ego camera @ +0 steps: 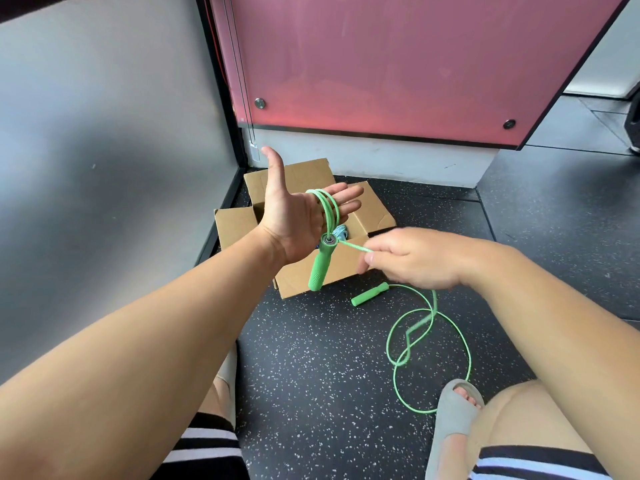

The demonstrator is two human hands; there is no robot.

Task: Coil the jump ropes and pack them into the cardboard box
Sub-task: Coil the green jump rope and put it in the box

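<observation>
My left hand (298, 216) is held up flat, palm toward me, fingers straight, over the open cardboard box (346, 268). A green jump rope (328, 211) is looped a few turns round its fingers, and one green handle (320, 266) hangs from the loops below the palm. My right hand (412, 259) pinches the green cord just right of that handle. From there the cord runs down to loose loops on the floor (429, 320). The second green handle (370, 294) lies on the floor by the box. A light blue rope (343, 231) shows inside the box.
The box stands in a corner, a grey wall (104, 168) at the left and a pink panel (381, 64) behind it. The floor (311, 375) is black speckled rubber. My knees and a grey sandal (450, 420) are at the bottom, and the cord loops reach the sandal.
</observation>
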